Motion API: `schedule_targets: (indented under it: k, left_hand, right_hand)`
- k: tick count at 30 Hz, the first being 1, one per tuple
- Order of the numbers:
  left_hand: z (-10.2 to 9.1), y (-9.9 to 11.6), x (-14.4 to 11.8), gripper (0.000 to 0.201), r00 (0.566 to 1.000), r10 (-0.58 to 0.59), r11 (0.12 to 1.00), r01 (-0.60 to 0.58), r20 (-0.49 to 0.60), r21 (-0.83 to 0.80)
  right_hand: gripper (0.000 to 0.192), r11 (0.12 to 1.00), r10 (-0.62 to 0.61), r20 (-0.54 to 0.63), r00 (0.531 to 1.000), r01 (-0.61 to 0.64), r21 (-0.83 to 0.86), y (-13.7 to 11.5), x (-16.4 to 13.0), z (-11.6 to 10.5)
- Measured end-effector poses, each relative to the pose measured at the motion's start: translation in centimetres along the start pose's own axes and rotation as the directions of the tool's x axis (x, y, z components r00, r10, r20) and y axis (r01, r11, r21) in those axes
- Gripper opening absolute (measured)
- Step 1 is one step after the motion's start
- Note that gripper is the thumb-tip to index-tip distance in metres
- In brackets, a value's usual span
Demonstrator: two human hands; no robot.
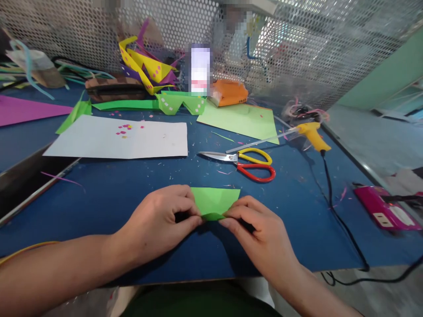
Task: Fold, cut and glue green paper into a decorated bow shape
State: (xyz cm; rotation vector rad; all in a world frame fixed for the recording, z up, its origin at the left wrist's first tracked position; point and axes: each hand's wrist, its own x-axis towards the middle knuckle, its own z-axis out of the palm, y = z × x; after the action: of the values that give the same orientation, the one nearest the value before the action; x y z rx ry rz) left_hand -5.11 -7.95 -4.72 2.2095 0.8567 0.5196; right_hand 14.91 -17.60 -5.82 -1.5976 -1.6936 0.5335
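We see a matt green paper piece point(214, 201) on a blue, cloth-like table cover point(132, 185), scissors point(243, 163) with shiny metal blades and glossy plastic handles, and a perforated metal screen point(297, 53) behind.

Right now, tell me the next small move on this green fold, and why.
Probably press the near edge flat and run a fingertip along it. Both hands, left hand and right hand, pinch the green paper at its lower corner on the blue table, and the fold there looks raised, not creased.
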Motion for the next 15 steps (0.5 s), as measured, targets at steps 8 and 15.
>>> schedule_targets:
  k: [8,15]
  left_hand:
    - [0.00,0.34,-0.20,0.016,0.999,-0.045,0.998,0.046,0.024,-0.053]
    - [0.29,0.05,-0.38,0.021,0.999,-0.022,0.996,0.025,0.031,-0.089]
  right_hand:
    - [0.014,0.996,0.034,0.003,0.999,-0.033,-0.081,-0.49,-0.42,0.50]
    - [0.008,0.996,0.025,-0.007,1.000,-0.026,-0.088,-0.53,-0.44,0.52]
